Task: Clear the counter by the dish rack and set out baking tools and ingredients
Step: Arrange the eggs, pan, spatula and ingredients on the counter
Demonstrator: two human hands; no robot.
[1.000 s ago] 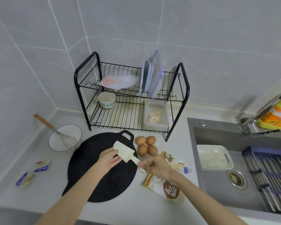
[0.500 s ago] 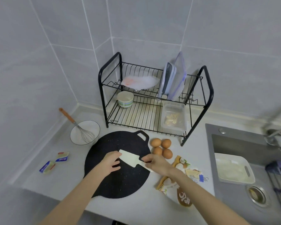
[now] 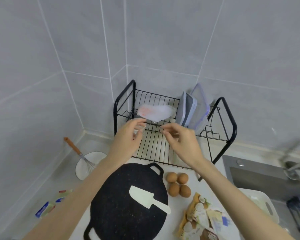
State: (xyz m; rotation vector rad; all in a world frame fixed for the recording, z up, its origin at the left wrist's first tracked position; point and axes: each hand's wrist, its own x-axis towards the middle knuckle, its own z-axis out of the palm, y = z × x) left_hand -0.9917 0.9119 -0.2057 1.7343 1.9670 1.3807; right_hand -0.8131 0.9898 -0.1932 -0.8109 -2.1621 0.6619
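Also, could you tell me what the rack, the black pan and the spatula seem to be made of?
Rack: probably metal wire with a glossy black coating, going by its thin bars and shiny tube frame. Pan: likely metal under a matte, speckled black non-stick finish. Spatula: cream plastic or silicone, smooth and matte; I cannot tell which.

Your left hand (image 3: 128, 137) meets the small cup (image 3: 139, 131) on the lower shelf of the dish rack (image 3: 233, 126), grip blurred; your right hand (image 3: 182, 142) hovers alongside, fingers loosely curled. The spatula (image 3: 144, 196) lies on the black pan (image 3: 121, 215).
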